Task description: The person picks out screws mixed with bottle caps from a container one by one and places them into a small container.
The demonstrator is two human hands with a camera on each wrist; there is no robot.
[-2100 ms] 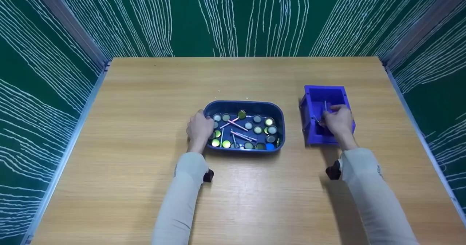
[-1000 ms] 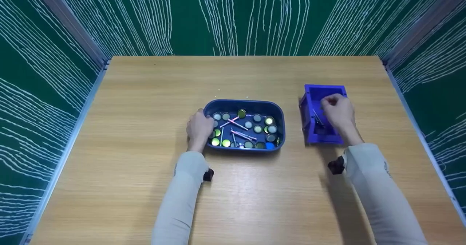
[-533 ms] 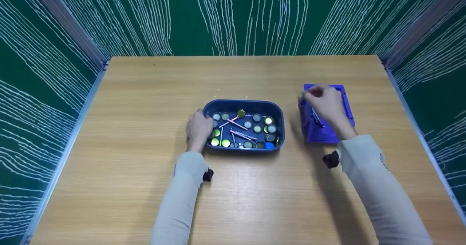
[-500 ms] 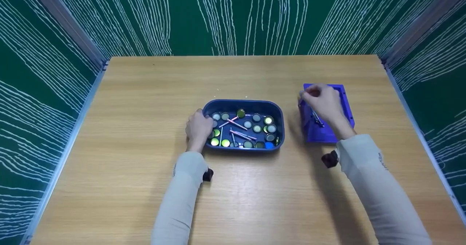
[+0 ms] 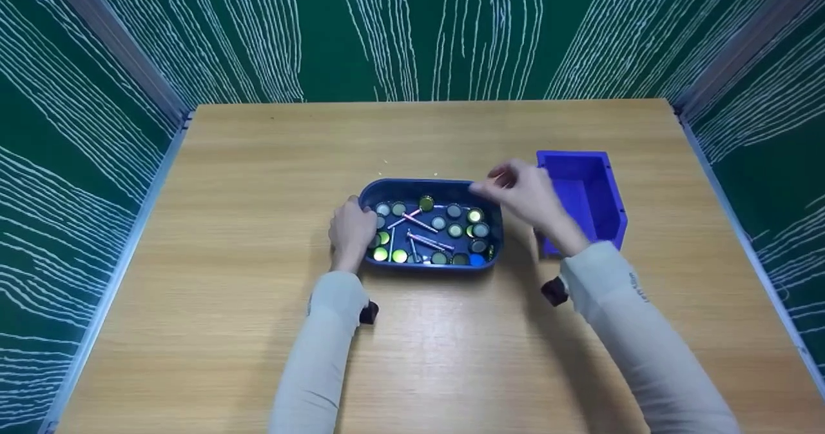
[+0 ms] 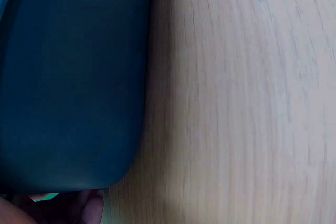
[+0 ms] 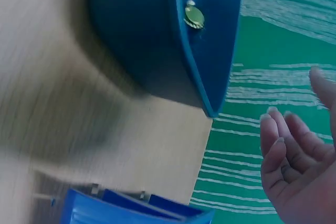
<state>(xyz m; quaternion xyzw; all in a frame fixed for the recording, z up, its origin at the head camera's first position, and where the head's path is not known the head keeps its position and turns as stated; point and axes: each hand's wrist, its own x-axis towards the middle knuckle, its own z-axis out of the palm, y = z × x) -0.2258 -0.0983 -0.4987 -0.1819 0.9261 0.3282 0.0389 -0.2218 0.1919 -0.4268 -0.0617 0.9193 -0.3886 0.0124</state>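
Observation:
A dark blue tub (image 5: 432, 267) sits mid-table with several bottle caps (image 5: 456, 230) and several long, thin metal rods that look like screws (image 5: 430, 240). My left hand (image 5: 351, 233) grips the tub's left rim; in the left wrist view only some fingers (image 6: 92, 209) show beside the tub wall. My right hand (image 5: 521, 192) hovers above the tub's far right corner. In the right wrist view its thumb stands apart from the loosely bent fingers (image 7: 270, 129), with nothing visible between them. A gold bottle cap (image 7: 194, 17) shows inside the tub there.
An open-topped purple bin (image 5: 615, 218) stands on the wooden table (image 5: 258, 182) to the right of the tub. My right forearm (image 5: 635, 331) covers its near left part. Green panels with white streaks (image 5: 432, 34) rise behind the table and at both sides.
My right hand has come out of the purple bin and moved left to the tub's far right corner. The thin rods seen in the bin are hidden now. My left hand has stayed put.

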